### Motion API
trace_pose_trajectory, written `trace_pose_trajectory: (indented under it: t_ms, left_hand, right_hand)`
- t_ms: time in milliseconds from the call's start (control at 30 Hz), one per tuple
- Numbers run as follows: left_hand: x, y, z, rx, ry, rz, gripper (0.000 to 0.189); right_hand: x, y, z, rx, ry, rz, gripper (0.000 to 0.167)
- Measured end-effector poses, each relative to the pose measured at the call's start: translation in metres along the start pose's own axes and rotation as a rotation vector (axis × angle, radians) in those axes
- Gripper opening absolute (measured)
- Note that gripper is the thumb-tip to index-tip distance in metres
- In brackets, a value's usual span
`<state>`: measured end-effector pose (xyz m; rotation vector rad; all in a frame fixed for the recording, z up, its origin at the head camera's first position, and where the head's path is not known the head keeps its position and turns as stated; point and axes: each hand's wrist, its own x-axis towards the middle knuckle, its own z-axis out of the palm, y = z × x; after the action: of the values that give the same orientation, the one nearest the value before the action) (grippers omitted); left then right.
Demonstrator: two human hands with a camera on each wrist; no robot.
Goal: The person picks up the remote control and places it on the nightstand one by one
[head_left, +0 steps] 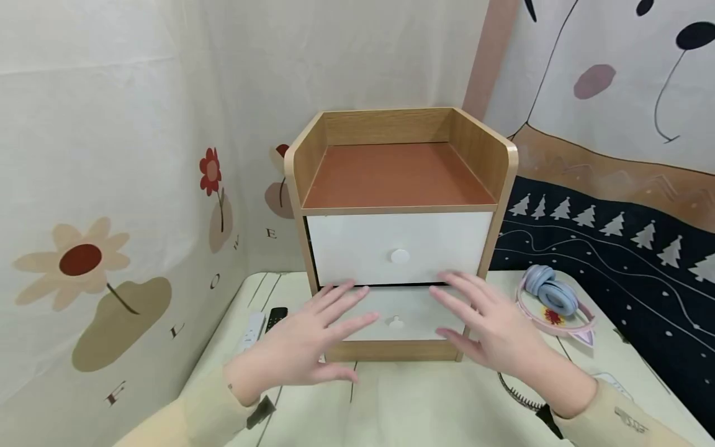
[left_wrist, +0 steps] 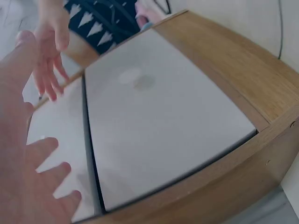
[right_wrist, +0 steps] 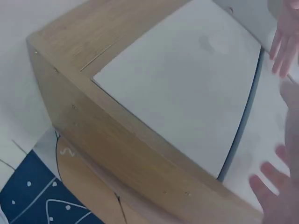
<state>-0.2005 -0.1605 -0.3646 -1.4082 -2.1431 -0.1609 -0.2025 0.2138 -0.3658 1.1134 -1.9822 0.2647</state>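
Note:
A small wooden cabinet [head_left: 391, 351] with a reddish-brown top shelf [head_left: 399, 177] stands in the middle of the head view. Its upper white drawer [head_left: 357, 248] and lower white drawer [head_left: 402, 304] each have a round white knob, and both sit closed. My left hand [head_left: 307, 338] is spread in front of the lower drawer's left side, fingers extended and holding nothing. On the other side my right hand [head_left: 491, 320] hovers with straight, parted fingers, also holding nothing. In the left wrist view the cabinet's wooden side panel [left_wrist: 224, 186] shows beside the drawers.
A pair of blue and pink headphones [head_left: 553, 298] lies to the cabinet's right. At left are a white power strip [head_left: 253, 329] and a black remote [head_left: 276, 316]. A coiled dark cord [head_left: 516, 394] runs near my right wrist. Patterned cloth [head_left: 112, 155] hangs behind and beside the table.

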Motion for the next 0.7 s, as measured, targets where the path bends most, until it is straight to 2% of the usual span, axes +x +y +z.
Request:
trace_pose_trajectory:
  t_ms: [133, 200, 300, 400, 467, 533, 700]
  left_hand:
    - [-0.005, -0.007, -0.001, -0.043, 0.212, -0.009, 0.069]
    - [-0.01, -0.012, 0.0, -0.047, 0.344, -0.007, 0.059]
    - [-0.022, -0.023, 0.003, -0.031, 0.53, -0.04, 0.05]
    - [-0.041, -0.034, 0.012, 0.009, 0.63, -0.159, 0.049]
    - [-0.056, -0.039, 0.019, 0.026, 0.64, -0.274, 0.05]
    - [-0.071, -0.042, 0.027, 0.031, 0.618, -0.396, 0.052]
    - [-0.105, -0.041, 0.044, 0.021, 0.473, -0.685, 0.068]
  right_hand:
    - [0.007, 0.009, 0.007, -0.087, 0.333, 0.054, 0.046]
    - [0.008, 0.013, 0.01, -0.111, 0.443, 0.137, 0.049]
    - [0.007, 0.017, 0.013, -0.101, 0.517, 0.31, 0.06]
    - [0.004, 0.019, 0.016, -0.042, 0.484, 0.491, 0.069]
    - [0.003, 0.019, 0.019, 0.013, 0.463, 0.578, 0.073]
    - [0.001, 0.019, 0.024, 0.061, 0.451, 0.644, 0.077]
    - [-0.005, 0.016, 0.04, 0.104, 0.491, 0.709, 0.07]
